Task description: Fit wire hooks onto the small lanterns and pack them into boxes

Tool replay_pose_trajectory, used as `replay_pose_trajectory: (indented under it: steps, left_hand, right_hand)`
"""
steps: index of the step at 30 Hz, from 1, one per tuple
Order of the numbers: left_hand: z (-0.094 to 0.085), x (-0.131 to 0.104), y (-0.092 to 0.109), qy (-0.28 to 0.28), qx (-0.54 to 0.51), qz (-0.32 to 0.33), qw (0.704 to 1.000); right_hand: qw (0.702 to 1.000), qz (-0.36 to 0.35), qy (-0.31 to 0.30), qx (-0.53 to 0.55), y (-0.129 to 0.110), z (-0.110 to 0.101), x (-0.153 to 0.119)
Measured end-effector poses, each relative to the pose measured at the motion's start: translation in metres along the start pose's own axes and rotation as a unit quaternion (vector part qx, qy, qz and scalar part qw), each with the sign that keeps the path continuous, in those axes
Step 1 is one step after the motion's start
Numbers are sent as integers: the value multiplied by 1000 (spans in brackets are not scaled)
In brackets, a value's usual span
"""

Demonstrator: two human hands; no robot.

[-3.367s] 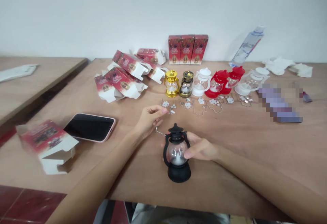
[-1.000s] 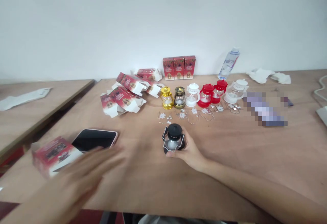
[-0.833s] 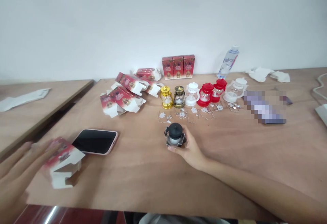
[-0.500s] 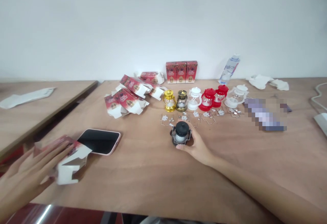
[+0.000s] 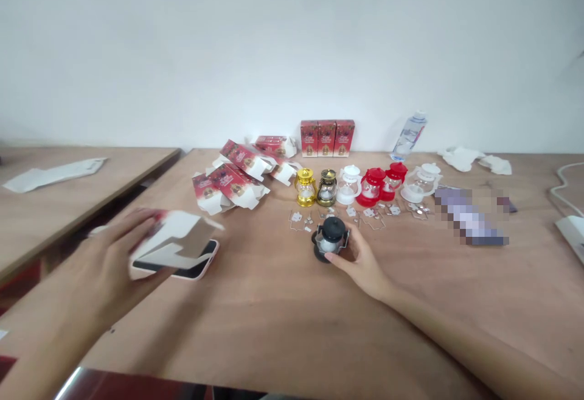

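My left hand [image 5: 112, 266] grips a small red and white cardboard box [image 5: 176, 235], its white flaps open, held over a phone with a pink edge [image 5: 201, 271]. Slight blur smears the box and fingers. On the table, my right hand [image 5: 362, 263] is closed around a small black lantern [image 5: 332, 238] with a wire handle. Beyond it stands a row of small lanterns: a gold one [image 5: 305, 188], a bronze one [image 5: 327, 189], a white one [image 5: 349, 187], two red ones [image 5: 371, 188] and another white one [image 5: 420, 184].
Loose wire handles and small parts [image 5: 369, 214] lie before the lanterns. Flattened red boxes [image 5: 232, 184] are heaped at back left. Three upright red boxes [image 5: 327, 139] and a tilted water bottle [image 5: 409, 136] are by the wall. A gap [image 5: 114, 205] separates two tables.
My left hand has lifted the open box off the table and carried it right, over the phone. My right hand keeps its hold on the black lantern.
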State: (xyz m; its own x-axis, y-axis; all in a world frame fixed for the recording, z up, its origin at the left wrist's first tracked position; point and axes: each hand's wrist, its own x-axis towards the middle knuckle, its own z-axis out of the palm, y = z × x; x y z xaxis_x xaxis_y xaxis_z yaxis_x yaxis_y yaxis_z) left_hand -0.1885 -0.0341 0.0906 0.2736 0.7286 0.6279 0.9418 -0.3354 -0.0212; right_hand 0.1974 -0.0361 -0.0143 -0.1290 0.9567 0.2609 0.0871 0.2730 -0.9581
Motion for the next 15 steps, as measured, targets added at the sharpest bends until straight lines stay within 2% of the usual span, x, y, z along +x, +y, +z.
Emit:
replay_pose_trajectory:
  steps: [2, 5, 7, 9, 12, 15]
  left_hand:
    - [13, 18, 29, 14, -4, 34, 999]
    - [36, 36, 70, 84, -8, 70, 994]
    - [55, 42, 89, 121, -28, 109, 986]
    - [73, 44, 101, 139, -34, 139, 980]
    - [91, 40, 105, 140, -26, 154, 978]
    - [100, 34, 101, 106, -18, 137, 985]
  right_hand:
    - [999, -29, 20, -26, 1, -6, -1]
    - [993, -75, 33, -82, 0, -19, -4]
    - [987, -94, 29, -124, -1, -28, -7]
    - [978, -113, 11, -173, -2, -36, -9]
    - [962, -133, -8, -238, -5, -41, -10]
    - [951, -138, 28, -275, -6, -37, -10]
